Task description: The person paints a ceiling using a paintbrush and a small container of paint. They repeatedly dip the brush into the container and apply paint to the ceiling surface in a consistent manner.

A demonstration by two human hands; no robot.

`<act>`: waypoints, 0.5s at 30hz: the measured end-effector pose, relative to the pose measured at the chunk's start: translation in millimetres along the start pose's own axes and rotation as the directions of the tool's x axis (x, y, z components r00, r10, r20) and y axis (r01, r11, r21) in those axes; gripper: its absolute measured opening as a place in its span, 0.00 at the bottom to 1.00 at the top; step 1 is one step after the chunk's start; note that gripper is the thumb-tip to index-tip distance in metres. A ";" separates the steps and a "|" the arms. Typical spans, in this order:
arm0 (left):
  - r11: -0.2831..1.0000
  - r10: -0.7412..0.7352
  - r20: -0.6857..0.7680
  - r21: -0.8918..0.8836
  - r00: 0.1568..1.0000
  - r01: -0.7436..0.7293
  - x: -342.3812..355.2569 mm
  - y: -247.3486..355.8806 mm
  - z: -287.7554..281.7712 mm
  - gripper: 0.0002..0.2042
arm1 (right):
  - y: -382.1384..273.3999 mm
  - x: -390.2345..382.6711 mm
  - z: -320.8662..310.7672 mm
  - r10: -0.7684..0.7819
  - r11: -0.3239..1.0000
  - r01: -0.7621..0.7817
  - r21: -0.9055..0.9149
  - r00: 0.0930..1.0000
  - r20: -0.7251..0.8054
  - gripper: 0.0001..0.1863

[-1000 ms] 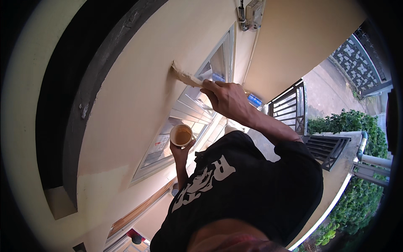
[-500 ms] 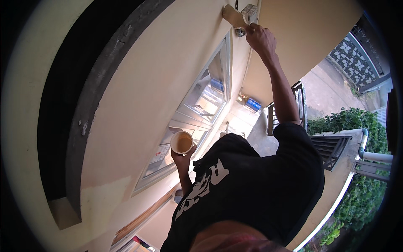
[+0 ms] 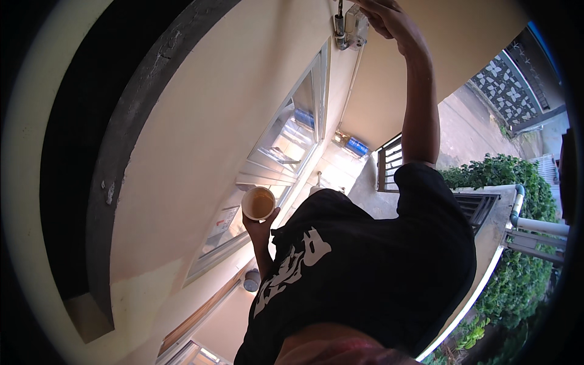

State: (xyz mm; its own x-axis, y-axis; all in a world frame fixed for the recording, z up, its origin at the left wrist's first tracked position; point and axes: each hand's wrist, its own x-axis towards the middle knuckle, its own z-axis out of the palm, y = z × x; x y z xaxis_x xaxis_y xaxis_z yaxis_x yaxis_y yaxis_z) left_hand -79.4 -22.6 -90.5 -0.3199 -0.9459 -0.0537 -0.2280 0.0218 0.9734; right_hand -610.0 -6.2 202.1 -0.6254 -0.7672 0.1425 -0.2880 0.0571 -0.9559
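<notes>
My left hand (image 3: 261,225) is wrapped round a cup (image 3: 258,205) with a tan coating inside, in front of a white-framed window (image 3: 213,250). My right hand (image 3: 386,17) is raised at the top edge, its fingers closed on the paintbrush, whose bristle end is out of view. Beside that hand, a clear box (image 3: 356,27) and a metal fitting (image 3: 340,30) are fixed to the beige wall (image 3: 182,134).
A dark grey ledge (image 3: 121,140) runs along the left. At the right are a railing (image 3: 389,164), a paved path (image 3: 468,128), a patterned gate (image 3: 505,85), green plants (image 3: 517,280) and pipes (image 3: 544,228). A blue cylindrical object (image 3: 356,146) lies beyond the window.
My right hand with the brush has moved from mid-wall up to the top edge, carrying the bristles out of view. My left hand still holds the cup.
</notes>
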 end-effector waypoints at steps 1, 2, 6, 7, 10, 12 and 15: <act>1.000 0.007 0.023 -0.003 1.000 -0.007 1.9 0.9 1.9 0.39 | 19.7 0.3 14.0 -0.012 1.000 0.013 -0.019 1.000 0.028 0.28; 0.999 0.048 -0.001 0.011 0.999 -0.048 1.4 8.2 2.6 0.38 | 55.6 9.0 39.5 0.026 0.992 -0.042 0.120 0.991 0.130 0.28; 0.997 0.068 0.016 -0.027 0.998 -0.067 10.3 15.4 12.5 0.38 | 152.0 -4.9 69.4 0.318 0.947 -0.322 -0.011 0.927 0.200 0.30; 0.996 0.081 0.032 -0.028 0.996 -0.081 14.1 11.9 14.6 0.38 | 162.3 -18.4 67.2 0.392 0.914 -0.373 -0.160 0.913 0.112 0.30; 0.997 0.081 0.050 -0.010 0.995 -0.081 9.9 2.4 8.0 0.38 | 156.6 -25.0 50.1 0.539 0.794 -0.457 -0.401 0.835 0.115 0.31; 0.996 0.091 0.077 -0.006 0.993 -0.091 11.4 5.0 12.6 0.38 | 129.0 -5.6 37.2 0.451 0.829 -0.375 -0.415 0.887 0.099 0.32; 0.998 0.066 0.089 0.014 0.994 -0.068 8.0 9.0 11.6 0.39 | 56.8 31.9 22.6 0.189 0.904 -0.128 -0.408 0.976 0.111 0.31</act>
State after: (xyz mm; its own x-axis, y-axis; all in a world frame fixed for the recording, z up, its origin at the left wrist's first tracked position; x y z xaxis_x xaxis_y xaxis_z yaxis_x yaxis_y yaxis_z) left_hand -94.7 -26.2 -84.7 -0.4153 -0.9096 -0.0087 -0.2186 0.0906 0.9716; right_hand -629.9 -41.9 146.6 -0.5837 -0.8090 -0.0700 -0.4760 0.4108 -0.7776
